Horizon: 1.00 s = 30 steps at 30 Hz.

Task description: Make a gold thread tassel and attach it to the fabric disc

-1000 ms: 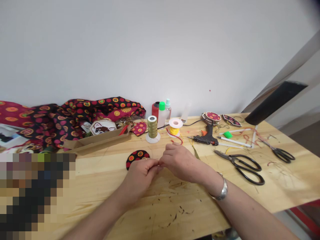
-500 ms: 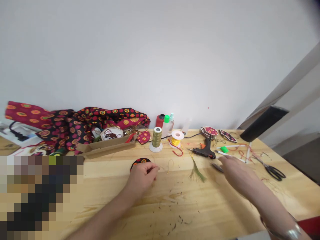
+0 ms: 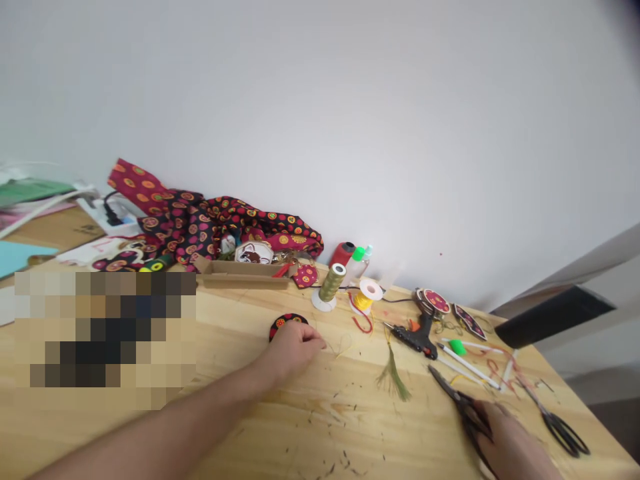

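Observation:
My left hand (image 3: 295, 348) is closed in a pinch at the edge of a round black fabric piece (image 3: 283, 321) with red and orange flower prints, partly hidden under it. A thin yellow thread (image 3: 344, 347) runs from its fingertips and makes a small loop on the wood. At the lower right my right hand (image 3: 517, 437) is closed round the black handles of a pair of scissors (image 3: 457, 397), their blades pointing up and left. Between the hands lies an olive-green tassel (image 3: 394, 375).
Behind are an olive thread spool (image 3: 332, 285), a yellow cord spool (image 3: 369, 297), a glue gun (image 3: 417, 337) and bottles (image 3: 356, 263). A cardboard tray (image 3: 245, 275) and patterned cloth (image 3: 200, 220) lie left. Second scissors (image 3: 563, 430) lie far right on the wooden table (image 3: 240, 427).
My right hand left my left hand's fingertips, reached right and took hold of the scissors, which have turned and shifted. My left hand keeps its pinch by the round piece. The view has tilted.

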Each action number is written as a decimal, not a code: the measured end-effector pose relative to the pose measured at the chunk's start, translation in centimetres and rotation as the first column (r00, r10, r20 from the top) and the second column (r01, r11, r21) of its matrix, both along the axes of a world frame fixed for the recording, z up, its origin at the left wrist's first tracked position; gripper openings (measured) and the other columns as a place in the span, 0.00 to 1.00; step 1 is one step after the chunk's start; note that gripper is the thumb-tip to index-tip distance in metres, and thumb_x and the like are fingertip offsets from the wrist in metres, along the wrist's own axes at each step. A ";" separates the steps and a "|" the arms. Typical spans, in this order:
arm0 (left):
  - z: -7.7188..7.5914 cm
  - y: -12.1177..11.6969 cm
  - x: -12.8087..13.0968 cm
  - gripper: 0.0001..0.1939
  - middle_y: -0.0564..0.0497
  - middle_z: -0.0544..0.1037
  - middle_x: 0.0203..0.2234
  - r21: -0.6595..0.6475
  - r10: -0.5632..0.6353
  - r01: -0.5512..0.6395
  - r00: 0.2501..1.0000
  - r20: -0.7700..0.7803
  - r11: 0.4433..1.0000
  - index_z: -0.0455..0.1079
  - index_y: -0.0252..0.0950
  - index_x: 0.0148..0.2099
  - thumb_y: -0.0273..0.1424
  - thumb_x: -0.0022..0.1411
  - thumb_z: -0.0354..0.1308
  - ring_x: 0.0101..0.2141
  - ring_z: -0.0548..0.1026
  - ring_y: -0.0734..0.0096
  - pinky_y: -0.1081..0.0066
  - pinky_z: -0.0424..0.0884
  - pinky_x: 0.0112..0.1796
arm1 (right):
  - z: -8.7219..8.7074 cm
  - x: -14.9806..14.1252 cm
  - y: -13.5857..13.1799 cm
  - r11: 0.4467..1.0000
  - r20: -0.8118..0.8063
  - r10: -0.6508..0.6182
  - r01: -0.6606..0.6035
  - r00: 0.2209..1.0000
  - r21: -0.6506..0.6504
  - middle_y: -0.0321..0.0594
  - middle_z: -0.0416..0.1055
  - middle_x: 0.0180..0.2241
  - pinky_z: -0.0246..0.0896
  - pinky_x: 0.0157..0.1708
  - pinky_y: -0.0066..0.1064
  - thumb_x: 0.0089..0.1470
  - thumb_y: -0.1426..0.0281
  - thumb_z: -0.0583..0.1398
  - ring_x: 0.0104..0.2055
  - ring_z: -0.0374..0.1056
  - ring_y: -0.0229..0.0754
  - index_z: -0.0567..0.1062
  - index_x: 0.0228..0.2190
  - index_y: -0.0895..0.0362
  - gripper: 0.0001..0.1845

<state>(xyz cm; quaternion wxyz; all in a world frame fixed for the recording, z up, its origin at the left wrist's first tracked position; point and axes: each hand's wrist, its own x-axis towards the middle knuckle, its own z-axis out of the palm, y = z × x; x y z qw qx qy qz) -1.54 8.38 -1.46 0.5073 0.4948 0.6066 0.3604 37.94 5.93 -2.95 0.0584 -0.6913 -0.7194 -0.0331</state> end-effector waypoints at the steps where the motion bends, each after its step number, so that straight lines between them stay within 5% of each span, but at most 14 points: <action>1: 0.0 0.0 0.0 0.10 0.56 0.67 0.12 -0.003 0.003 -0.003 1.000 0.014 1.000 0.75 0.32 0.22 0.35 0.43 0.58 0.18 0.63 0.73 0.74 0.57 0.22 | -0.1 0.4 -0.1 1.000 -0.082 -0.028 0.027 0.996 -0.015 0.46 0.78 0.30 0.69 0.29 0.34 0.36 0.71 0.56 0.31 0.75 0.51 0.78 0.28 0.52 0.14; 4: -0.1 -0.1 0.1 0.10 0.58 0.65 0.11 -0.015 0.003 -0.002 0.999 0.051 1.000 0.76 0.33 0.22 0.36 0.44 0.60 0.16 0.61 0.74 0.74 0.55 0.20 | -0.1 0.3 -0.5 0.988 -0.382 -0.144 0.154 0.913 -0.004 0.45 0.78 0.30 0.69 0.28 0.36 0.36 0.63 0.60 0.29 0.74 0.51 0.76 0.28 0.52 0.13; 6: -0.2 -0.2 0.1 0.11 0.58 0.65 0.11 -0.020 0.002 -0.001 0.997 0.072 1.000 0.77 0.33 0.23 0.36 0.44 0.61 0.16 0.61 0.74 0.74 0.55 0.20 | 0.4 -1.3 -0.8 0.977 -0.619 -0.167 0.213 0.768 0.001 0.45 0.78 0.31 0.69 0.30 0.35 0.36 0.58 0.62 0.33 0.74 0.52 0.75 0.30 0.53 0.17; 10: 0.0 -0.4 0.1 0.13 0.55 0.72 0.16 -0.010 0.026 -0.025 0.994 0.108 1.000 0.79 0.34 0.28 0.39 0.47 0.61 0.21 0.66 0.72 0.74 0.59 0.23 | 2.4 -7.4 -1.1 0.998 -0.922 -0.067 0.027 0.382 -0.061 0.41 0.73 0.26 0.64 0.26 0.29 0.34 0.54 0.68 0.27 0.68 0.43 0.75 0.30 0.56 0.23; 13: 0.5 -0.5 0.0 0.15 0.53 0.77 0.22 0.013 0.047 -0.050 0.991 0.129 0.999 0.78 0.34 0.32 0.41 0.49 0.60 0.26 0.70 0.70 0.73 0.63 0.27 | 4.1 -12.8 -0.6 0.932 -0.995 -0.062 -0.352 0.076 -0.085 0.38 0.65 0.20 0.49 0.18 0.27 0.36 0.38 0.59 0.18 0.54 0.34 0.73 0.26 0.59 0.35; 15: 0.9 -0.6 0.0 0.16 0.52 0.79 0.24 0.034 0.049 -0.054 0.989 0.138 0.998 0.78 0.34 0.33 0.42 0.50 0.60 0.28 0.71 0.69 0.73 0.65 0.30 | 5.0 -16.3 0.0 0.858 -0.979 -0.201 -0.475 0.037 -0.194 0.36 0.62 0.18 0.40 0.16 0.26 0.39 0.40 0.59 0.16 0.46 0.29 0.69 0.22 0.60 0.32; 17: 1.3 -0.7 0.0 0.15 0.52 0.80 0.26 0.061 0.041 -0.050 0.989 0.139 0.997 0.78 0.34 0.34 0.41 0.51 0.60 0.29 0.72 0.68 0.72 0.66 0.33 | 5.5 -19.4 0.8 0.811 -0.951 -0.290 -0.500 0.105 -0.303 0.32 0.58 0.13 0.35 0.17 0.26 0.38 0.48 0.65 0.15 0.45 0.28 0.67 0.19 0.60 0.27; 19: 1.5 -0.8 0.0 0.14 0.51 0.81 0.29 0.093 0.028 -0.040 0.991 0.133 0.995 0.79 0.35 0.34 0.40 0.52 0.60 0.32 0.73 0.67 0.72 0.67 0.35 | 5.5 -21.8 1.5 0.826 -0.931 -0.358 -0.440 0.076 -0.353 0.27 0.54 0.11 0.34 0.17 0.25 0.36 0.56 0.69 0.15 0.45 0.28 0.64 0.18 0.58 0.23; 22: 1.6 -1.0 -0.1 0.12 0.52 0.82 0.31 0.187 -0.013 -0.007 0.994 0.105 0.982 0.79 0.36 0.34 0.37 0.54 0.58 0.34 0.74 0.67 0.73 0.67 0.38 | 4.6 -23.7 2.6 0.864 -0.918 -0.387 -0.379 -0.082 -0.330 0.24 0.53 0.11 0.35 0.17 0.24 0.33 0.64 0.70 0.15 0.45 0.27 0.61 0.20 0.56 0.22; 25: 1.2 -1.2 -0.1 0.12 0.52 0.82 0.31 0.272 -0.068 0.053 0.997 0.047 0.961 0.79 0.36 0.36 0.36 0.57 0.56 0.33 0.75 0.68 0.73 0.68 0.36 | 3.3 -24.1 3.4 0.894 -0.904 -0.358 -0.363 -0.232 -0.261 0.24 0.53 0.11 0.36 0.17 0.24 0.34 0.67 0.69 0.14 0.47 0.28 0.61 0.20 0.56 0.21; 30: 0.5 -1.4 0.2 0.13 0.51 0.81 0.29 0.307 -0.158 0.163 0.987 -0.041 0.938 0.79 0.35 0.36 0.36 0.58 0.55 0.30 0.74 0.69 0.74 0.68 0.32 | 2.3 -23.6 3.7 0.919 -0.871 -0.324 -0.340 -0.370 -0.198 0.27 0.60 0.16 0.41 0.19 0.24 0.34 0.72 0.69 0.16 0.50 0.27 0.62 0.22 0.57 0.19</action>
